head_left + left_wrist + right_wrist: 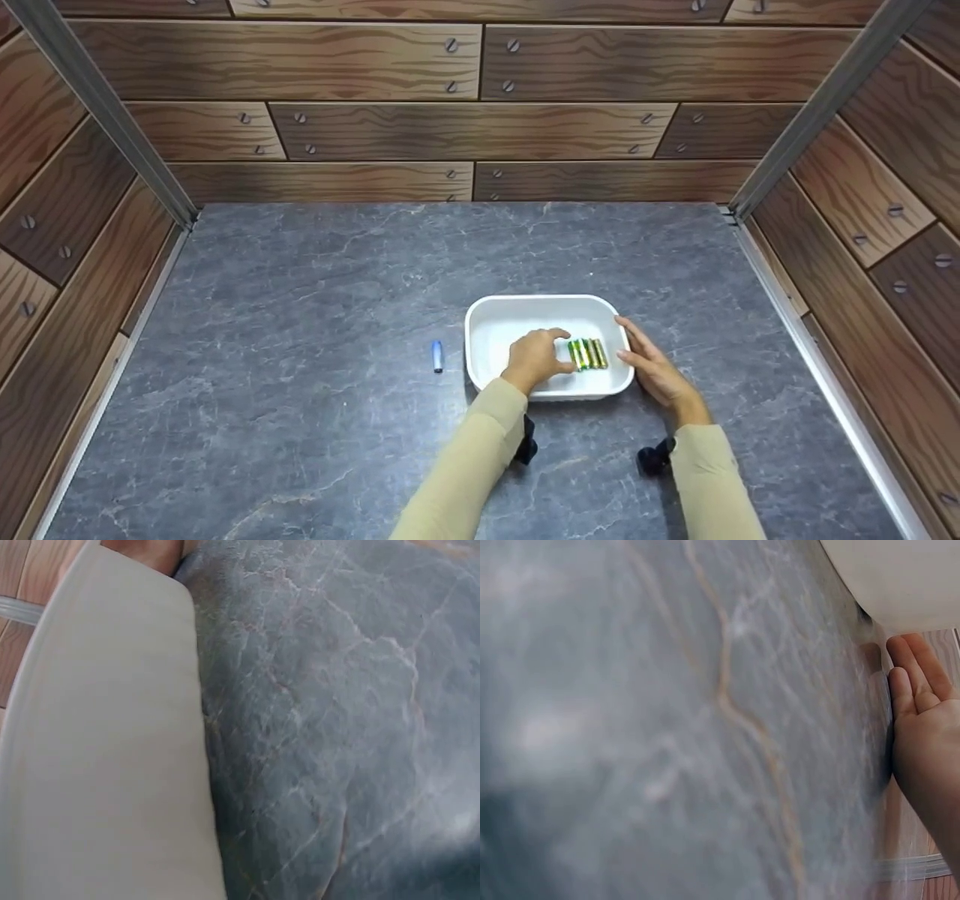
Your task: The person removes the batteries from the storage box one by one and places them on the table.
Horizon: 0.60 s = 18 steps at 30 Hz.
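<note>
grey marble tabletop [300, 300]: left hand [534, 358] pinching green batteries [587, 353] in white tray [525, 307], flat relaxed right hand [654, 367] steadying its rim; best lifted together, level

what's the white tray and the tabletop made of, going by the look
The white tray looks like thin moulded plastic or foam: matte white, rounded corners, rolled rim; which one is unclear. The tabletop looks like grey stone or a stone-print laminate: pale veins, soft sheen. The batteries in the tray, touched by the left hand, show glossy green and gold wrap.
</note>
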{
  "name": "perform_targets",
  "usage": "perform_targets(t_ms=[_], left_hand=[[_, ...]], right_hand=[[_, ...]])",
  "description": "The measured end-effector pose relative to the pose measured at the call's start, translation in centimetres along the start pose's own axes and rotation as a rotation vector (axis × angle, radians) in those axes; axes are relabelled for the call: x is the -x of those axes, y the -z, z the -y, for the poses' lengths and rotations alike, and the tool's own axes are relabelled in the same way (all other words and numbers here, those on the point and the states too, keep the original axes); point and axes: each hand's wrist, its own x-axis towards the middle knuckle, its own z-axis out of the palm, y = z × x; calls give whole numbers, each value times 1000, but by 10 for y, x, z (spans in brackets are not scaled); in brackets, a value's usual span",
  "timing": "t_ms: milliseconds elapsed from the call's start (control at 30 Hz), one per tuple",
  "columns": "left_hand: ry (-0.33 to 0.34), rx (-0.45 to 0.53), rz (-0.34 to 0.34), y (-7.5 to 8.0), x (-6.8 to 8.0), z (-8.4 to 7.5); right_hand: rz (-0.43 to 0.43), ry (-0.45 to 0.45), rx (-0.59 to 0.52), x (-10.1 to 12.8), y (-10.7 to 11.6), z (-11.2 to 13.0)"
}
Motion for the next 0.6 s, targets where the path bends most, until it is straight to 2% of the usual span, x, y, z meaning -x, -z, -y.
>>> perform_targets(t_ms=[200,367,600], left_hand=[[60,54,2,-6,-2,-3],[93,13,1,-8,-3,-12],[92,-12,4,-13,-2,-16]], right_hand=[[-10,-16,3,1,-1,0],[-4,-15,5,2,-1,1],[-7,11,-9,2,-1,0]])
